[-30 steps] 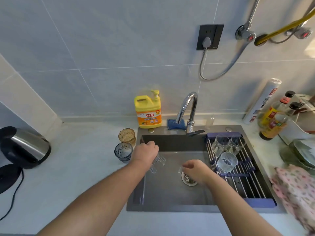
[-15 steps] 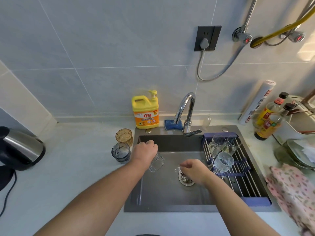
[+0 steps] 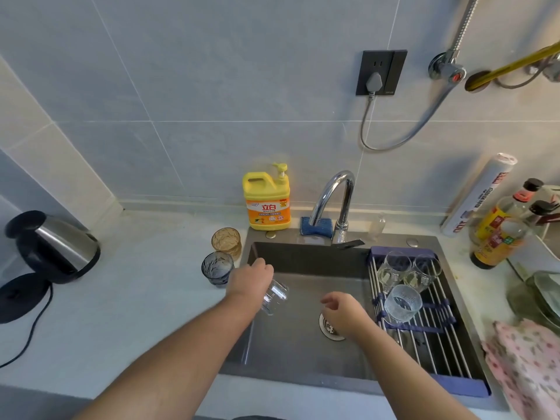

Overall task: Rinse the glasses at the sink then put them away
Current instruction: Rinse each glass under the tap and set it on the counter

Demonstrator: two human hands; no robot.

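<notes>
My left hand [image 3: 250,280] grips a clear glass [image 3: 275,297], tilted on its side over the left half of the dark sink [image 3: 303,353]. My right hand [image 3: 342,310] hovers above the drain [image 3: 328,327] with fingers loosely curled and nothing in it. An amber glass [image 3: 225,241] and a blue glass [image 3: 217,268] stand on the counter left of the sink. On the roll-up rack [image 3: 430,338] across the sink's right side sit two clear glasses [image 3: 394,268] [image 3: 424,272] and a ribbed glass [image 3: 403,303]. No water is visible at the faucet [image 3: 336,195].
A yellow soap bottle [image 3: 266,201] and a blue sponge [image 3: 315,225] sit behind the sink. A kettle [image 3: 54,247] stands at far left on the counter. Sauce bottles [image 3: 497,228], a foil roll [image 3: 478,195], dishes [image 3: 542,295] and a pink cloth [image 3: 527,365] crowd the right side.
My left hand has tipped the clear glass further onto its side and drawn it slightly toward me. My right hand stays over the drain, fingers a little looser.
</notes>
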